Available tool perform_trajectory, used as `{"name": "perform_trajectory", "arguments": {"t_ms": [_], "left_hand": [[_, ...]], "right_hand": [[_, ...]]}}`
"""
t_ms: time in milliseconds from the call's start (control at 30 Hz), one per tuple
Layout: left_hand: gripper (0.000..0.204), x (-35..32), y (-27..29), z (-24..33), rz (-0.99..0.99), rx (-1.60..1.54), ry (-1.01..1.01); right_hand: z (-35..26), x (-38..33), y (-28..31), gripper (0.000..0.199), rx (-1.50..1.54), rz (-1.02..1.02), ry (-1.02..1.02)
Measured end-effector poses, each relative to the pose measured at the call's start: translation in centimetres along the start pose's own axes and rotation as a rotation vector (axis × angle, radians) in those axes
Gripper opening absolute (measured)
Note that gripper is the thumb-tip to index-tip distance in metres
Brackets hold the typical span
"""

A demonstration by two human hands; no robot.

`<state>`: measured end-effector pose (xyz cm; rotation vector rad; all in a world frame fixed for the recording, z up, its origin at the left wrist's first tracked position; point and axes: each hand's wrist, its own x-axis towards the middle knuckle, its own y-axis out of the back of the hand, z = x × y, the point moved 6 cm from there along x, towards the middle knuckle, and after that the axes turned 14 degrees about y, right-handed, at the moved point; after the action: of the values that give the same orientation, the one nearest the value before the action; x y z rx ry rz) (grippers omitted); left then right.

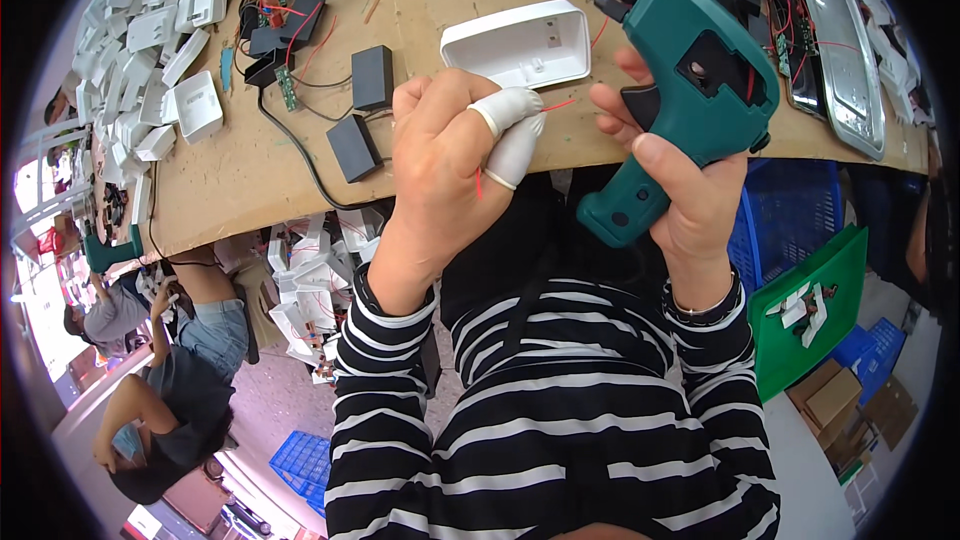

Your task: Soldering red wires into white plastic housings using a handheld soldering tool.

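My left hand (445, 155) is closed in a pinch, with white finger cots (514, 145) on the thumb and forefinger. A thin red wire (560, 104) sticks out from between those fingertips, and a red end also shows below the hand. In my right hand (690, 190) I hold a dark green power drill (700, 60) by its grip, its black chuck pointing to the upper left. Just beyond my left fingertips, an open white plastic housing (460, 48) lies on the table. Two black boxes (372, 78) with wires lie left of that hand.
White plastic shells (150, 30) are heaped at the table's far left. Circuit boards with wires (270, 10) lie beside them. A clear plastic tray (845, 60) is at the right. Below the table stand a blue crate (800, 205) and a green bin (835, 305). Another person (185, 405) sits at the left.
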<state>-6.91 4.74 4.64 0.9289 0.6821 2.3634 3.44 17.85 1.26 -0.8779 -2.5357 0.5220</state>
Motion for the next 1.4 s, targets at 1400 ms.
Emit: {"name": "perform_trajectory", "arguments": {"t_ms": [1400], "left_hand": [[0.008,3.0,-2.6,0.1,0.129,0.405,-0.089]], "right_hand": [[-5.9,-8.9,2.5,0.059,-0.565,-0.338,0.047]]}}
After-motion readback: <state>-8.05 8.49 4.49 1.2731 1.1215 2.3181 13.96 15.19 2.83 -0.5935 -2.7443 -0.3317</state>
